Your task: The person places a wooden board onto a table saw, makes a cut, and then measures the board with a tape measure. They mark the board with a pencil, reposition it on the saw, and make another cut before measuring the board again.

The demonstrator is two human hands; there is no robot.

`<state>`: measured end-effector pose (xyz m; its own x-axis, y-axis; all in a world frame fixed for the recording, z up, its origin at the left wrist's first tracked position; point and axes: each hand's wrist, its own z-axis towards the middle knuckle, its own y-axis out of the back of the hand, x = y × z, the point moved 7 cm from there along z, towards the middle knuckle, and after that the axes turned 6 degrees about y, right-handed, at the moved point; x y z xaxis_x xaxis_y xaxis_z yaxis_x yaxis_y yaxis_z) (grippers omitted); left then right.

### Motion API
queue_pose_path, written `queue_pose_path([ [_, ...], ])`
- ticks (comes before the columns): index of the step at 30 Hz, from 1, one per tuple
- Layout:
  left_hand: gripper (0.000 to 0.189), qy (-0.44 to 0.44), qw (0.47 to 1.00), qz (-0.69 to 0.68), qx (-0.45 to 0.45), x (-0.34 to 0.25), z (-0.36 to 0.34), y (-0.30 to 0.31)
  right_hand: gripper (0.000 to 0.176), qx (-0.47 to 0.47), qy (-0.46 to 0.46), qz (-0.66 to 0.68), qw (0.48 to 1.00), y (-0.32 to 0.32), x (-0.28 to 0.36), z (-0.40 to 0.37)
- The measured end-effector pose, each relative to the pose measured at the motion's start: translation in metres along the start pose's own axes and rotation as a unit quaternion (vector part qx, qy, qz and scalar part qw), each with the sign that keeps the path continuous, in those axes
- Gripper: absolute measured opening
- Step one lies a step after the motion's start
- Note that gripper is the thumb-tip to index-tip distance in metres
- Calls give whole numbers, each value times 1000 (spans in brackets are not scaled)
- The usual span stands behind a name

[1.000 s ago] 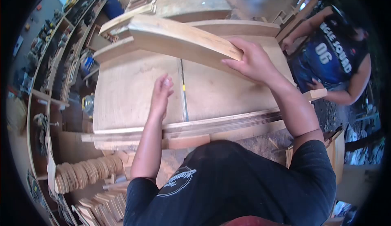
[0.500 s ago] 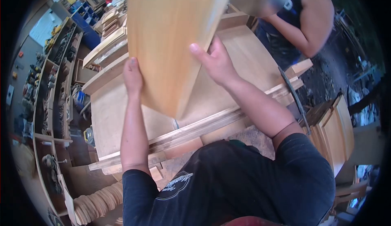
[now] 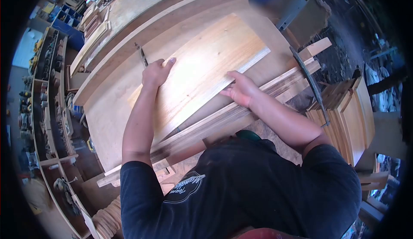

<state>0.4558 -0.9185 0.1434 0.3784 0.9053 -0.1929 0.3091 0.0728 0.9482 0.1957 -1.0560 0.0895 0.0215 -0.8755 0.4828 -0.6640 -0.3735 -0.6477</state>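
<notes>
A pale wooden board (image 3: pixel 206 67) lies tilted across the plywood-topped workbench (image 3: pixel 109 123), held by both my hands. My left hand (image 3: pixel 157 72) grips its far left edge, thumb on the upper face. On the near edge, toward the right, my right hand (image 3: pixel 241 88) has its thumb on top and its fingers curled beneath. Close beyond my left hand, a thin dark metal bar (image 3: pixel 142 55) rests on the bench. A strip of layered wood (image 3: pixel 215 120) runs along the bench's near side, below the board.
A raised wooden rail (image 3: pixel 172 17) borders the bench's far side. A long dark clamp bar (image 3: pixel 307 82) crosses its right end. Cut boards (image 3: pixel 348 127) stand stacked at the right. Shelves of tools (image 3: pixel 45 123) line the left.
The board has come down from upright before me to nearly flat over the bench, turning lengthwise. Both hands still hold it. The person at the upper right has left the view.
</notes>
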Motion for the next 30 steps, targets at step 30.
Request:
queue_pose_path([
  [30, 50, 173, 980, 54, 80, 136, -113, -29, 49, 115, 180, -900, 380, -61, 77, 134],
])
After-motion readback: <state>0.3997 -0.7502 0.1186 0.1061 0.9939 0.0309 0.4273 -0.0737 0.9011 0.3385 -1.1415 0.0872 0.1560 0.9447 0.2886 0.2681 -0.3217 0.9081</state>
